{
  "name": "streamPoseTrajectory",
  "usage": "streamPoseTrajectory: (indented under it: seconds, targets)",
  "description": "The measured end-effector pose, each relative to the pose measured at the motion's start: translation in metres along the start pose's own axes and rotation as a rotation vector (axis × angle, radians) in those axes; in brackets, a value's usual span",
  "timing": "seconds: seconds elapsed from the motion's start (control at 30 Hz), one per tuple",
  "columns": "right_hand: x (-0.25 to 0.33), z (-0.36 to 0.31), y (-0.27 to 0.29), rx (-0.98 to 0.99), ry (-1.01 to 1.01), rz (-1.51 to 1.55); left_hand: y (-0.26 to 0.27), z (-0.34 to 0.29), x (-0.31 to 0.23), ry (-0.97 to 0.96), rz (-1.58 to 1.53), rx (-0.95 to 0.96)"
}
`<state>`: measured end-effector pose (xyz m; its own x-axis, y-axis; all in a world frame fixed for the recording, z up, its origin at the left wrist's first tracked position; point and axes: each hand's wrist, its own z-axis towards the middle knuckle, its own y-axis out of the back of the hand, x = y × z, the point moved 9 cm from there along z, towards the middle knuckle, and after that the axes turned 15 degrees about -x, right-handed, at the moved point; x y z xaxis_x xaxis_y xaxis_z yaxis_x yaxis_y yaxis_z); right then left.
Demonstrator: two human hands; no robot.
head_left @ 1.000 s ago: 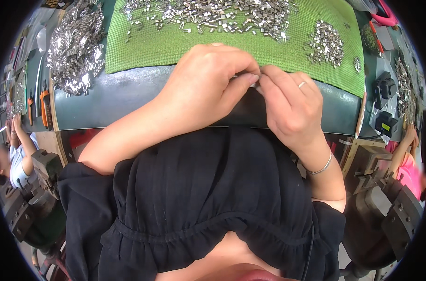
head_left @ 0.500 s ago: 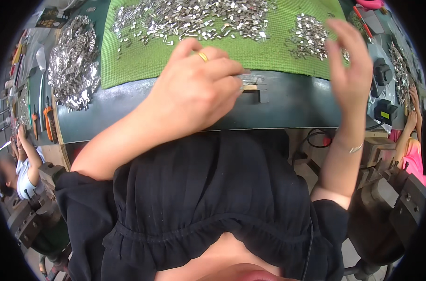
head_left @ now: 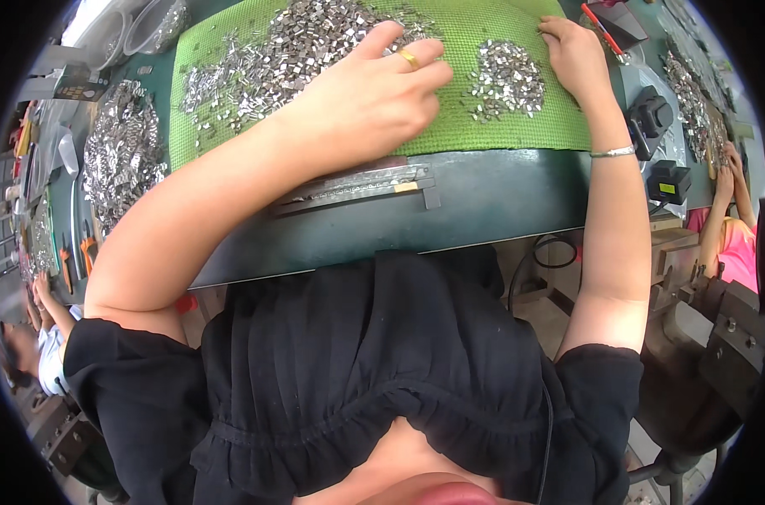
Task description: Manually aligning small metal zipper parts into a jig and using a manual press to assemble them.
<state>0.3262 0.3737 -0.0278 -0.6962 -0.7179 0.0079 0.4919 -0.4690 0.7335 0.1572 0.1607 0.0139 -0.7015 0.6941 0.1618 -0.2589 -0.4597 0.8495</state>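
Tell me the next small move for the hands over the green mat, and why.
Probably pinch one piece from the small heap of silver metal clips with the right hand, which rests at the green woven mat's far edge beside it. The left hand hovers over the large scattered pile of clips, apparently empty.

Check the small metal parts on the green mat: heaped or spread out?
Both. The small metal parts spread loosely across the green mat, and a tighter heap sits between the left hand and right hand.

Small shiny metal clips [head_left: 307, 50] lie heaped on the green mat [head_left: 458, 135], a smaller pile [head_left: 506, 77] lying to their right.
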Motion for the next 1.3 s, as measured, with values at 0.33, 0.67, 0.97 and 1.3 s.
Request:
streamPoseTrajectory:
  seconds: [0.33, 0.67, 0.97, 1.3]
  targets:
    - [-0.02, 0.01, -0.006, 0.06, -0.151, 0.084, -0.003, -0.013, 0.027, 0.197, -0.165, -0.131]
    - [-0.023, 0.019, -0.004, 0.016, -0.245, 0.055, 0.005, -0.033, 0.033, 0.347, -0.296, -0.065]
    - [0.072, 0.032, 0.04, -0.076, -0.092, 0.269, 0.014, -0.031, 0.039, 0.35, -0.259, -0.114]
    - [0.217, -0.032, 0.076, -0.14, 0.06, 0.111, -0.005, -0.011, 0.032, 0.337, -0.212, -0.151]
